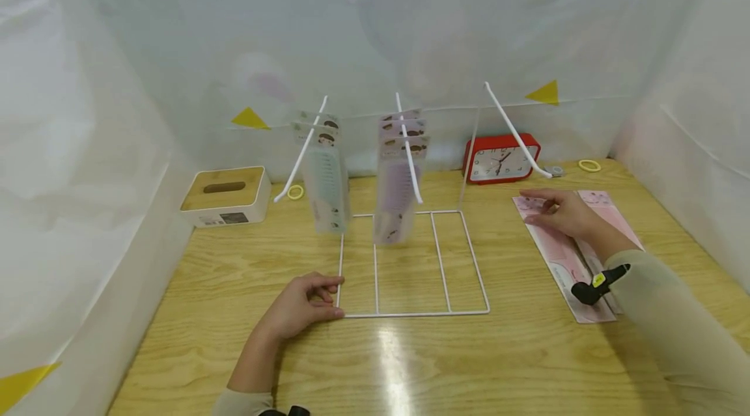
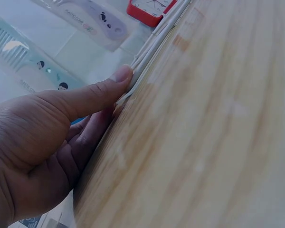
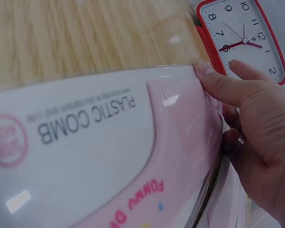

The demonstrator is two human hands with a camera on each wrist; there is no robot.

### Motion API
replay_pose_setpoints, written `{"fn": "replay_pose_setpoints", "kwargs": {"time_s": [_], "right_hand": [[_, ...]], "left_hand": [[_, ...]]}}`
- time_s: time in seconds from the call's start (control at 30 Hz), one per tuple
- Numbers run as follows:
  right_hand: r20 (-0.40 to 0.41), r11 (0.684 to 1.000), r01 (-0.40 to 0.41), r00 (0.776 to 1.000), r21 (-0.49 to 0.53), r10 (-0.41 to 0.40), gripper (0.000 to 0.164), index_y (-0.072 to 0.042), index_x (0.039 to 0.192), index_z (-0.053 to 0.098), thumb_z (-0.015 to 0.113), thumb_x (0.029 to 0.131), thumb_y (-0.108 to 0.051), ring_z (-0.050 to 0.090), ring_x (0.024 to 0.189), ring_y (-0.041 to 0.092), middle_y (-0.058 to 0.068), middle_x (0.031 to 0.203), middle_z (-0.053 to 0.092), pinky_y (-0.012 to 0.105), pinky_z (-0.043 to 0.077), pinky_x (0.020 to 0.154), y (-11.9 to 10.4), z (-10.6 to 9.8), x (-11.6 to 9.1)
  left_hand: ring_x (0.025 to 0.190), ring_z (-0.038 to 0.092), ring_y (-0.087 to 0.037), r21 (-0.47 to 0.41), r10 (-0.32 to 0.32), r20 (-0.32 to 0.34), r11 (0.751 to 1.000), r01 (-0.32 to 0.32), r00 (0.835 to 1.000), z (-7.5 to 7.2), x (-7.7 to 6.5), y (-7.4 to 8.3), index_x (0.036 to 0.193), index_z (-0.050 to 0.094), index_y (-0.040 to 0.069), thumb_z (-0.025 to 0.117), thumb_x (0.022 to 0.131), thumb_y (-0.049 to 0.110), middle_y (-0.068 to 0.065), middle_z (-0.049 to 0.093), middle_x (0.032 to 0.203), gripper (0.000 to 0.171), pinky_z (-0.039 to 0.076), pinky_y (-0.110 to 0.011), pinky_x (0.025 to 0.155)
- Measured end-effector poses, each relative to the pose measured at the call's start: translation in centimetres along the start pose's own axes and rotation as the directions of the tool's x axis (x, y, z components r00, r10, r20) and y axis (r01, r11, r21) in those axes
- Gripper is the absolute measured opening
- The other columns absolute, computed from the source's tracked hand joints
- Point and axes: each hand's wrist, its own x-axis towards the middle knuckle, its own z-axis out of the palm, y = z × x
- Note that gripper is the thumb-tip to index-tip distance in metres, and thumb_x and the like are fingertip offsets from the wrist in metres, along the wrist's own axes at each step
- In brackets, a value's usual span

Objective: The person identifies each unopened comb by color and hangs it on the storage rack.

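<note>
My left hand [image 1: 305,305] grips the front left corner of the base of a white wire display rack [image 1: 410,315], thumb and fingers at the wire. Packaged teal combs [image 1: 325,175] hang from the rack's left hook, and packaged purple combs [image 1: 395,188] from the middle one. The right hook [image 1: 515,126] is bare. Over on the right, my right hand [image 1: 565,211] pinches the far end of a packaged pink comb [image 3: 180,118], with the thumb on its edge. Another pink package [image 1: 609,211] lies beside it, partly hidden under the forearm.
A red alarm clock [image 1: 500,159] stands at the back, behind the right hook. At the back left is a white tissue box [image 1: 225,198] with a wooden lid. Yellow rings [image 1: 295,192] lie near the back edge, and plastic sheeting [image 1: 375,25] encloses the table.
</note>
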Motion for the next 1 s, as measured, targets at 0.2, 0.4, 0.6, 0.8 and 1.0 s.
{"fn": "replay_pose_setpoints", "kwargs": {"time_s": [0.2,0.4,0.6,0.8,1.0], "right_hand": [[0.054,0.995,-0.014,0.998,-0.102,0.020,0.086,-0.014,0.150,0.047,0.083,0.078,-0.047,0.048,0.091,0.025,0.020,0.129,0.058,0.030,0.041,0.072,0.0,-0.1,1.0],[-0.013,1.000,-0.007,1.000,-0.029,0.007,0.068,-0.013,0.142,0.057,0.082,0.083,-0.036,0.052,0.091,0.020,0.015,0.124,0.062,0.025,0.045,0.071,-0.1,0.6,1.2],[-0.109,0.979,-0.034,0.992,0.201,0.057,0.056,-0.007,0.140,0.057,0.074,0.092,-0.030,0.060,0.091,-0.006,-0.013,0.108,0.070,0.015,0.052,0.071,-1.0,1.3,-0.2],[-0.192,0.898,0.022,0.979,0.440,0.070,0.053,0.000,0.140,0.053,0.073,0.092,-0.015,0.066,0.094,-0.010,-0.028,0.100,0.070,0.013,0.055,0.077,-3.5,0.8,-1.8],[-0.223,0.758,0.111,0.974,0.642,0.046,0.037,-0.009,0.127,0.061,0.069,0.092,-0.001,0.071,0.090,-0.003,-0.016,0.101,0.075,0.014,0.056,0.077,-7.6,-0.6,-3.7]], "left_hand": [[0.088,0.060,-0.014,-0.010,0.019,0.004,1.000,-0.019,1.000,-0.1,-0.1,0.2,0.128,0.066,-0.001,0.086,0.078,0.014,-0.016,0.063,0.109,0.056,0.055,-0.020,0.073],[0.088,0.059,-0.013,-0.019,0.021,-0.003,1.000,-0.021,1.000,0.0,-0.3,0.3,0.127,0.066,-0.001,0.086,0.077,0.014,-0.015,0.063,0.108,0.056,0.055,-0.020,0.073],[0.087,0.059,-0.011,-0.007,0.038,-0.016,0.999,-0.038,0.999,0.0,-0.3,0.2,0.126,0.066,-0.002,0.087,0.077,0.013,-0.013,0.063,0.106,0.056,0.056,-0.021,0.072],[0.088,0.059,-0.014,-0.011,0.003,-0.005,1.000,-0.003,1.000,0.1,-0.1,0.1,0.127,0.067,0.002,0.087,0.076,0.015,-0.012,0.062,0.107,0.056,0.055,-0.021,0.073],[0.089,0.059,-0.015,-0.006,-0.008,-0.005,1.000,0.008,1.000,0.0,0.0,0.1,0.127,0.067,0.002,0.087,0.076,0.014,-0.012,0.063,0.107,0.056,0.055,-0.021,0.073]]}}
